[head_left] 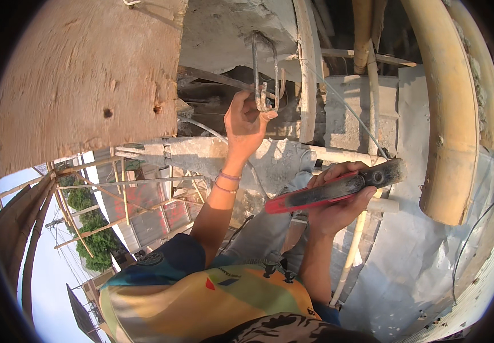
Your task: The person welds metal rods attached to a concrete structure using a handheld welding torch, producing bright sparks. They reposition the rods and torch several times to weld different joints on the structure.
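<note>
Bent steel bars (256, 68) hang down from a concrete piece at the top centre, their lower ends curved into hooks. My left hand (244, 128) is raised to them, its fingers curled and its thumb at the hooked lower ends; part of the grip is hidden behind the hand. Right of centre and lower, my right hand (338, 214) is wrapped round a long red-and-black hand tool (327, 191). This tool lies slantwise, with a worn dark end and a round pivot or bolt toward the right. Its exact kind is unclear.
A large plywood board (87, 74) fills the upper left. Thick bamboo poles (452, 114) stand at the right, near grey sheet metal (395, 268). A thin wire (344, 103) runs down toward the tool. Bamboo scaffolding (124, 188) and a drop with trees show at lower left.
</note>
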{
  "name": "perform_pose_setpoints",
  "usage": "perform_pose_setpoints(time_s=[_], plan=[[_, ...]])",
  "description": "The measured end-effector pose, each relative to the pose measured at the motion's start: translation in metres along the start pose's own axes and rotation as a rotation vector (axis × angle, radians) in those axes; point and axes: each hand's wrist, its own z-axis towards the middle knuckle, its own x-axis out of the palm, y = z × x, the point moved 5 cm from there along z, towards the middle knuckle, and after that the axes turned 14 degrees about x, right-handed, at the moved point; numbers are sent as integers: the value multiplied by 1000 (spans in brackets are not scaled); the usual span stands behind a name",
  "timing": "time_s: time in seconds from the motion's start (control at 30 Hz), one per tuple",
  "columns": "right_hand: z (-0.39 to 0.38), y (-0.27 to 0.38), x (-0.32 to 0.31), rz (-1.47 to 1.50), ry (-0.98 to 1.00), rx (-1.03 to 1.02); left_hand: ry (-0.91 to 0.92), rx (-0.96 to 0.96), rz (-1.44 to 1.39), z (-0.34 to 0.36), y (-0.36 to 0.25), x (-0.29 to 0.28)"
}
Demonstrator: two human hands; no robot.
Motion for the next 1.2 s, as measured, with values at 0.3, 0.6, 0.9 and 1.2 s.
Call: perform_pose_setpoints(time_s=[0.3, 0.6, 0.9, 1.2], plan=[[-11, 31, -43, 71, 129, -87, -62, 87, 89, 1, -8, 0], [0, 11, -30, 174, 92, -4, 147, 9, 173, 9, -8, -7], [12, -23, 31, -48, -27, 61, 105, 148, 191, 16, -15, -5], [37, -24, 66, -38, 30, 37, 200, 132, 226, 17, -9, -8]])
